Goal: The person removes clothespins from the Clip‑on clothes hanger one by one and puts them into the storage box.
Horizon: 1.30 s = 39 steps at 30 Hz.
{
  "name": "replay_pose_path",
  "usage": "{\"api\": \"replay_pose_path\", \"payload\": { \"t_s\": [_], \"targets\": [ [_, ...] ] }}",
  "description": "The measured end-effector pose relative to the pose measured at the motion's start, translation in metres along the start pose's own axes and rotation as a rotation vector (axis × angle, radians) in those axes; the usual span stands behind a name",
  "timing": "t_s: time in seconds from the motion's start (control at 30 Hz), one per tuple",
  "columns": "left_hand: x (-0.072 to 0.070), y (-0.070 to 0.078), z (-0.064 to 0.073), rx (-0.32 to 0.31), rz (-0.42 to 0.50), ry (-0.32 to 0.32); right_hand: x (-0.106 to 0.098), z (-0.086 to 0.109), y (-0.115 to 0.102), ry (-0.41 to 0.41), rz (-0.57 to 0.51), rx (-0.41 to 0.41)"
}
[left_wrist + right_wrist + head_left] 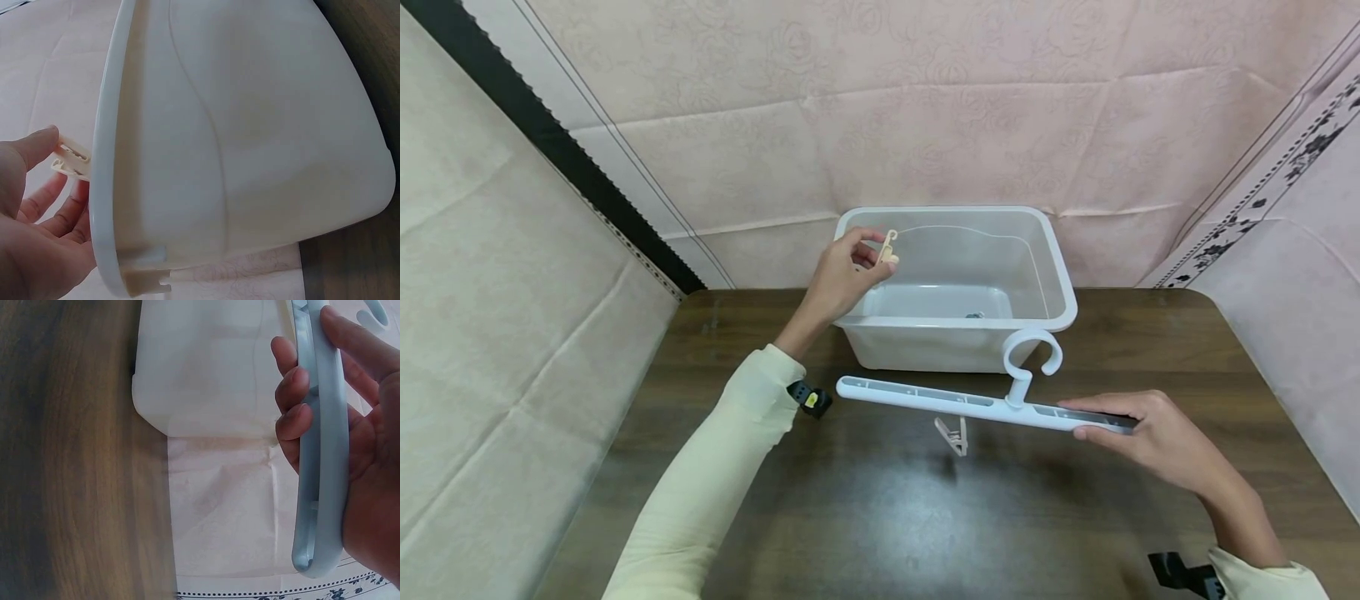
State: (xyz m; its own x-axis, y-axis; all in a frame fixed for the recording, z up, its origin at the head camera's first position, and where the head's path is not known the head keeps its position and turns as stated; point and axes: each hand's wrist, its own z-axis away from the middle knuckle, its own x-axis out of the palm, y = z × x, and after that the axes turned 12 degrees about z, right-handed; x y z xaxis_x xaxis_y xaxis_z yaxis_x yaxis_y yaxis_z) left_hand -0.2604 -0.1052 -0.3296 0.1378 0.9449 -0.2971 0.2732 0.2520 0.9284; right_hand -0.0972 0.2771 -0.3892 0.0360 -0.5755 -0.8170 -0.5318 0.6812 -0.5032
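Note:
Between thumb and fingertips, my left hand pinches a cream clothespin with a small hook at its top. In the head view it appears over the left side of a whitish plastic bin. A pale blue plastic hanger lies across the view in front of the bin, its curved hook upward. My right hand grips the hanger's right end, with fingers wrapped round the bar in the right wrist view. Below the bar's middle shows a pinkish-grey clothespin; whether it is attached is unclear.
Small dark items sit on the bin's floor, too small to make out. The bin stands at the back of a dark wooden table. Behind the table is a pale patterned cloth, with more cloth at both sides.

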Motion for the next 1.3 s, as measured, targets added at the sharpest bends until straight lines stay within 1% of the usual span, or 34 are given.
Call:
{"api": "replay_pose_path", "payload": {
  "t_s": [0.27, 0.53, 0.67, 0.9, 1.13, 1.3],
  "targets": [
    [-0.003, 0.001, 0.004, 0.014, -0.014, 0.009, 0.0, 0.0, 0.0, 0.001, -0.001, -0.002],
    [-0.008, 0.003, 0.011, 0.036, 0.0, -0.008, 0.001, 0.0, -0.001, 0.009, -0.009, -0.016],
    [-0.01, 0.004, 0.016, 0.043, 0.002, -0.014, 0.001, 0.0, -0.001, 0.008, -0.008, -0.012],
    [-0.012, 0.011, 0.028, 0.093, -0.002, -0.046, 0.001, 0.0, -0.002, 0.009, -0.008, -0.004],
    [-0.012, 0.015, 0.04, 0.106, 0.021, -0.07, 0.003, 0.0, -0.003, 0.001, -0.027, 0.003],
    [-0.01, 0.02, 0.049, 0.144, 0.033, -0.088, 0.002, -0.001, -0.004, 0.007, -0.013, -0.003]
  ]
}}
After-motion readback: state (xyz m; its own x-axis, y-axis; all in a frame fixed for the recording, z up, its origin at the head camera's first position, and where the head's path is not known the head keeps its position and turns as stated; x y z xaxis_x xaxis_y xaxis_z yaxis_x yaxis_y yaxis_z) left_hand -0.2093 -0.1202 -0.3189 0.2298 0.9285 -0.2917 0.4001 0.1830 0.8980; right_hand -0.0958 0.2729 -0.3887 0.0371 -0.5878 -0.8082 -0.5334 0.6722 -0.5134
